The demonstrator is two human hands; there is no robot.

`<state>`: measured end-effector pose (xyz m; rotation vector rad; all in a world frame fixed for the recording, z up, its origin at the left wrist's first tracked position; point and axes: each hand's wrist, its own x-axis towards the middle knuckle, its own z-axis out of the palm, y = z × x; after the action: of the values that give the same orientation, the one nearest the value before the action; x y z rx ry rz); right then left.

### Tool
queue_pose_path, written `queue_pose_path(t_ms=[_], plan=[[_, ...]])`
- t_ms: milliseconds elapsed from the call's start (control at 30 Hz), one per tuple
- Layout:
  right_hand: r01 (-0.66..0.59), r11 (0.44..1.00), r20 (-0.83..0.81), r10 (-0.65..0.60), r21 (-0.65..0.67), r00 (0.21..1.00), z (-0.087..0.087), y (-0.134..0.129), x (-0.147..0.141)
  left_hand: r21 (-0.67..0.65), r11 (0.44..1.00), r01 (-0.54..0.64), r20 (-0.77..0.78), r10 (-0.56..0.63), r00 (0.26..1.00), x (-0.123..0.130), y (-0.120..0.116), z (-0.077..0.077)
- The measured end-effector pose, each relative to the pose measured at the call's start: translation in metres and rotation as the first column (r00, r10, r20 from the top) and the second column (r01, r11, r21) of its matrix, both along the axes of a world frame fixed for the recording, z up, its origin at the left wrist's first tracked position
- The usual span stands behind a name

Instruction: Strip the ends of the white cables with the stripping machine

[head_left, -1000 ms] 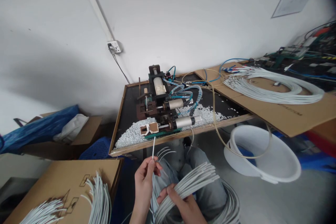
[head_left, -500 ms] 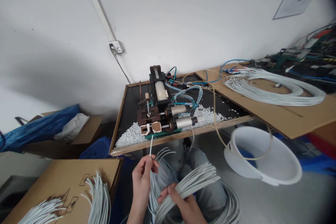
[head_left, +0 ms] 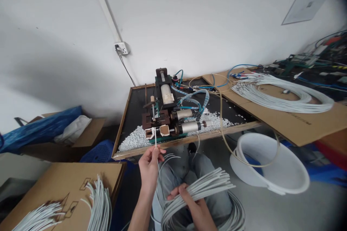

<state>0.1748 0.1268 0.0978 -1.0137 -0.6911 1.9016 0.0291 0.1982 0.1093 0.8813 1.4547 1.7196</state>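
Note:
My left hand (head_left: 150,162) pinches one white cable (head_left: 155,140), its upper end standing between the jaws of the pneumatic machine (head_left: 168,95). The two pale-edged jaws at the machine's front are apart, one on each side of the cable. Lower and to the right, my right hand (head_left: 191,202) is closed around a thick bundle of white cables (head_left: 211,184), their cut ends pointing right. The bundle loops down over my lap. Small white scraps (head_left: 135,138) lie around the machine's base.
The wooden table edge (head_left: 151,149) runs below the machine. A white bucket (head_left: 290,164) stands on the floor at the right. Coiled cables (head_left: 306,104) lie on cardboard (head_left: 267,119) at the right. More cable bundles (head_left: 101,205) rest on a cardboard box (head_left: 62,175) at lower left.
My left hand has moved up toward the machine, bringing the cable's end between the jaws. The jaws are farther apart. My right hand and the bundle have shifted slightly right.

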Motion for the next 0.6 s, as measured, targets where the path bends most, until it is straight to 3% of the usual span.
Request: queue_pose_path(t_ms=[600], plan=[[0.121, 0.993, 0.108, -0.121, 0.012, 0.987, -0.004, 0.005, 0.006, -0.010, 1.000, -0.010, 0.092, 0.011, 0.996, -0.003, 0.032, -0.001]])
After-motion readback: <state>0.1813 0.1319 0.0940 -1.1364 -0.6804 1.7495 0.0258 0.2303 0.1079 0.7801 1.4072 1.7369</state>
